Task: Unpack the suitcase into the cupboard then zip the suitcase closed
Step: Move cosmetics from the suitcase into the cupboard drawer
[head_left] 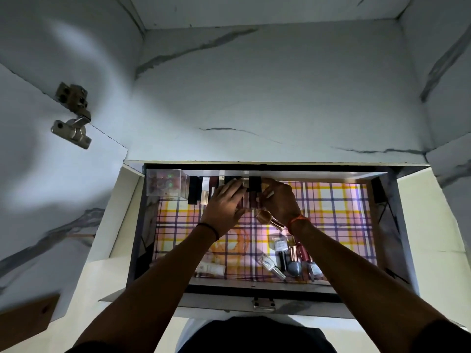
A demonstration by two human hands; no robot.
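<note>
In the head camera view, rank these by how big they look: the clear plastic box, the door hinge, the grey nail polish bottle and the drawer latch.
Largest to smallest as they look:
1. clear plastic box
2. door hinge, close behind it and perhaps enlarged by nearness and the wide lens
3. grey nail polish bottle and drawer latch, too alike to rank

Plaid drawer, marbled cupboard

The drawer liner [331, 207] is plaid: pink and white squares crossed by yellow and dark purple lines. The cupboard walls [254, 85] are white with grey marble veins. The hinge [72, 114] is silver metal. The right wrist wears an orange band [299, 221], the left a black band [210, 229]. One bottle [269, 219] is rose-gold, another bottle [295, 266] grey-blue.
</note>
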